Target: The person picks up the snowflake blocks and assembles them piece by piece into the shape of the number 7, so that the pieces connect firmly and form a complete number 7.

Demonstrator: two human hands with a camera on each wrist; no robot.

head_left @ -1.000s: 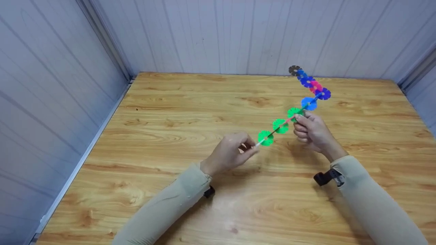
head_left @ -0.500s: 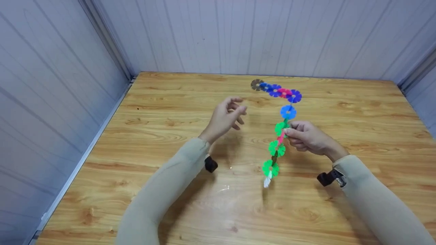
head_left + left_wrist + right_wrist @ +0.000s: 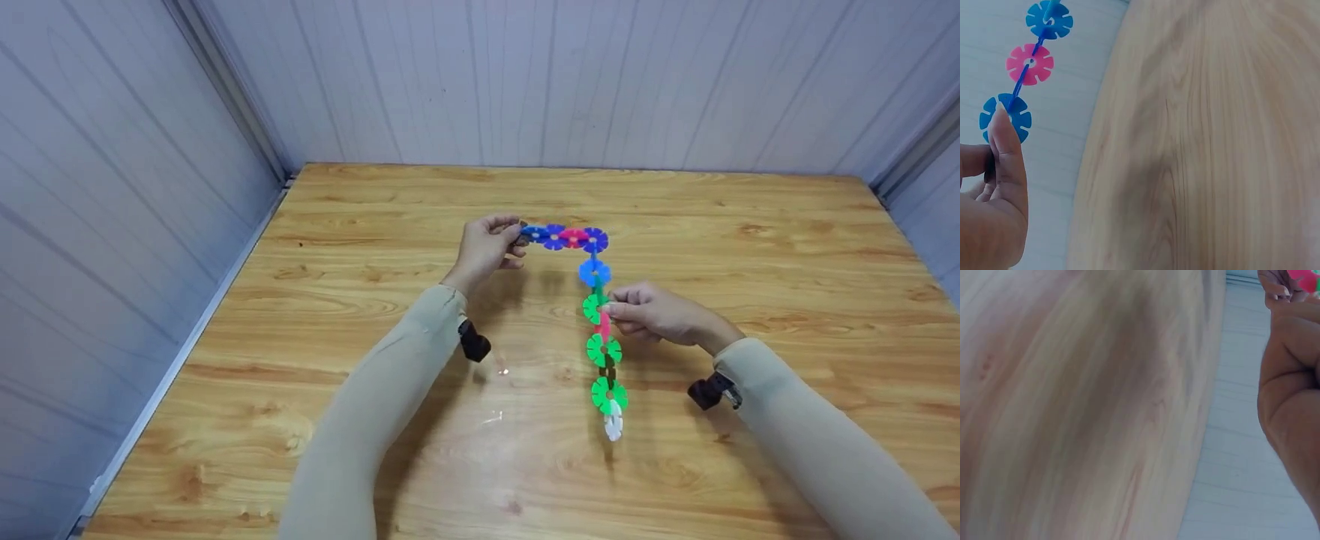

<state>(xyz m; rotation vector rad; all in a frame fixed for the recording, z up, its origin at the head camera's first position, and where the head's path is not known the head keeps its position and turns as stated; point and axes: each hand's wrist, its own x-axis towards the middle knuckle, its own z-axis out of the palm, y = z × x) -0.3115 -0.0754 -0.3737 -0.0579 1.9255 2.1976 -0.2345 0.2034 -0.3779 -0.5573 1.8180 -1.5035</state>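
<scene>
A chain of interlocking notched plastic discs (image 3: pixel 604 349) hangs above the table, bent into a corner at a dark blue disc (image 3: pixel 595 240). Its short arm runs left through pink and blue. The long arm comes toward me through blue and green to a white disc (image 3: pixel 613 421) at the near end. My left hand (image 3: pixel 484 247) pinches the dark disc at the short arm's tip, mostly hidden by the fingers; in the left wrist view the thumb (image 3: pixel 1006 140) presses on it. My right hand (image 3: pixel 660 313) pinches the long arm at a green disc (image 3: pixel 593 308).
A wood-grain table (image 3: pixel 360 315) lies beneath both hands. Pale panel walls (image 3: pixel 495 82) stand behind it and along the sides. A small black camera is strapped at the left wrist (image 3: pixel 474 341), and another camera (image 3: pixel 709 393) at the right.
The left hand let go of the white end, rose to the far side and took hold of the dark disc. The chain swung round, white end toward me, as the right hand moved left and nearer.
</scene>
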